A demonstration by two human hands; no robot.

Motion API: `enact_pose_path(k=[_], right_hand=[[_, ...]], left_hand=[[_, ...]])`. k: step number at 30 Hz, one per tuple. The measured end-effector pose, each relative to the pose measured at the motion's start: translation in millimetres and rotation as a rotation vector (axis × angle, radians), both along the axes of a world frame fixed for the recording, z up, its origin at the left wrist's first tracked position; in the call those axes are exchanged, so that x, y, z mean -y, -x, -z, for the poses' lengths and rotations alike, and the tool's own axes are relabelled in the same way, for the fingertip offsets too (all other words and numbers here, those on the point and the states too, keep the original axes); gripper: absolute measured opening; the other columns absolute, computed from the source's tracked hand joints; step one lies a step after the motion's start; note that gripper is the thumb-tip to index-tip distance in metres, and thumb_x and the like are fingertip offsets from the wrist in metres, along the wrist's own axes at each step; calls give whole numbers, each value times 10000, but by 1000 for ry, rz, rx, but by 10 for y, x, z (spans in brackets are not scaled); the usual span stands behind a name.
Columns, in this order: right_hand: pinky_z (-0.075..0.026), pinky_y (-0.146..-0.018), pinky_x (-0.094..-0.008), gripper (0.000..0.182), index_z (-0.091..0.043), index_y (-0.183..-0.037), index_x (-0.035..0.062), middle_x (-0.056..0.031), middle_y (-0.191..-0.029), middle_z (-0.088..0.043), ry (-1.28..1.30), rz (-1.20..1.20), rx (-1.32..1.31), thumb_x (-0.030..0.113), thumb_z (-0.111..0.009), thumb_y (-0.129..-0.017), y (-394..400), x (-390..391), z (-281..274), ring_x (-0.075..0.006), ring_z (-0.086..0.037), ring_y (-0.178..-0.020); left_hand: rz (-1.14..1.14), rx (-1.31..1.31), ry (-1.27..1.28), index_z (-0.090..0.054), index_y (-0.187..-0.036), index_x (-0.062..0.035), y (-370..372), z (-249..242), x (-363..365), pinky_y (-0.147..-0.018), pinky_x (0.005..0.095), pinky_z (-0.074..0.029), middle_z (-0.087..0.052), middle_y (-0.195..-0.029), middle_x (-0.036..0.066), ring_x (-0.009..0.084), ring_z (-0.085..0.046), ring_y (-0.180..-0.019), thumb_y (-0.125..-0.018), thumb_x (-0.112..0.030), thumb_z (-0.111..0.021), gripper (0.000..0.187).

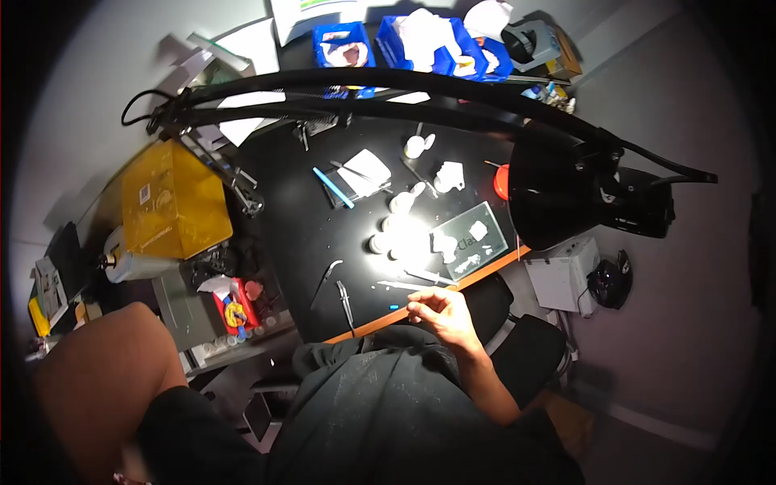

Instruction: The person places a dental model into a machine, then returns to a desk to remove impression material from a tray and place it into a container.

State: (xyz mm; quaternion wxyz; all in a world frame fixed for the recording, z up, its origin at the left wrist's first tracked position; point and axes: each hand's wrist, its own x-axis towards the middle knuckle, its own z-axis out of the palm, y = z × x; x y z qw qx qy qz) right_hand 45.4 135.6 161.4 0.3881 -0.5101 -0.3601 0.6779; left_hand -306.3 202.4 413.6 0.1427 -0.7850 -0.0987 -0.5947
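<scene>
My right hand [443, 317] is above the table's front edge, thumb and fingertips drawn together in a pinch. Whatever the fingertips may hold is too small to make out. Just beyond them, a slim pale tool [396, 284] and a white-bladed tool [430, 277] lie on the black table. A small blue piece [394, 307] is left of the hand. Tweezers [346, 307] and a curved-tip tool [326, 281] rest farther left. White pieces [444, 246] lie at a glass plate [491, 252]. My left arm [105, 380] is bent at lower left; its hand is out of view.
A black lamp [558, 190] and its arm [388, 79] span the scene. Small white jars [378, 242] stand in its glare. Behind are a notepad [365, 171] with a blue pen [334, 187] and blue bins [343, 47]. A yellow box [174, 202] stands left, a chair [525, 356] right.
</scene>
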Motion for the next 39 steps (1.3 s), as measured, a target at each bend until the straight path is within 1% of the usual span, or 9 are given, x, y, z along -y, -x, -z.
enact_pose_path(k=[12, 16, 19, 20, 21, 22, 23, 27, 39], right_hand=[[-536, -688, -264, 139, -695, -1027, -29, -62, -825, -686, -23, 79, 45, 32, -717, -904, 147, -62, 156, -123, -638, -716], [-573, -730, -271, 202, -676, -1065, -38, -81, -860, -703, 68, 181, 23, 45, -731, -889, 179, -85, 343, -141, -679, -754], [-580, -740, -275, 245, -657, -1107, -49, -91, -877, -709, 151, 216, 17, 46, -726, -892, 237, -104, 385, -149, -688, -763], [-579, -739, -275, 260, -651, -1123, -53, -93, -882, -710, 170, 214, 12, 45, -722, -893, 257, -103, 410, -151, -688, -761], [-579, -739, -275, 274, -644, -1139, -58, -96, -886, -711, 185, 208, 6, 43, -719, -895, 274, -119, 427, -152, -688, -759], [-577, -734, -271, 286, -641, -1153, -55, -95, -891, -712, 188, 208, 9, 40, -718, -895, 291, -122, 428, -150, -686, -758], [-575, -729, -267, 298, -638, -1168, -53, -95, -895, -712, 192, 205, 9, 37, -717, -895, 315, -123, 427, -148, -685, -757], [-569, -712, -254, 337, -630, -1215, -37, -89, -910, -714, 178, 168, 14, 26, -712, -895, 353, -149, 519, -132, -678, -755], [-560, -729, -243, 271, -659, -1191, -20, -96, -931, -723, 276, 86, 40, 17, -670, -923, 288, -147, 787, -138, -686, -797]], left_hand=[[64, 171, -121, -666, -818, -70, 10, 9, 17, -646, 307, -431, -611, -800, 36, 154, -546, -708, -928, -230, -550, 226], [-92, 667, -7, -666, -805, -71, -81, 705, -57, -636, 300, -429, -609, -791, 32, 146, -543, -697, -935, -213, -542, 229], [-167, 947, 494, -667, -796, -71, -492, 1693, -63, -629, 294, -428, -607, -784, 29, 140, -541, -688, -939, -201, -536, 233], [-123, 884, 787, -667, -792, -72, -723, 1998, -23, -626, 293, -428, -607, -782, 28, 138, -540, -685, -941, -197, -534, 235], [-170, 551, 1072, -676, -807, -17, -921, 2127, 8, -627, 271, -431, -612, -787, 28, 125, -529, -669, -894, -113, -629, 138], [10, 532, 1442, -685, -894, 23, -1060, 2592, 114, -695, 281, -494, -628, -872, 66, 145, -594, -746, -884, -72, -663, 98], [-54, 420, 1468, -720, -945, 1, -1182, 2821, 175, -665, 248, -502, -660, -894, 80, 138, -629, -725, -813, 13, -743, 134], [78, 168, 1577, -747, -1032, -32, -1330, 3111, 351, -692, 265, -551, -713, -964, 87, 145, -685, -813, -808, -59, -787, 230], [118, 279, 1564, -766, -949, -21, -1408, 3543, 485, -695, 289, -551, -734, -877, 103, 190, -712, -771, -831, -51, -763, 122]])
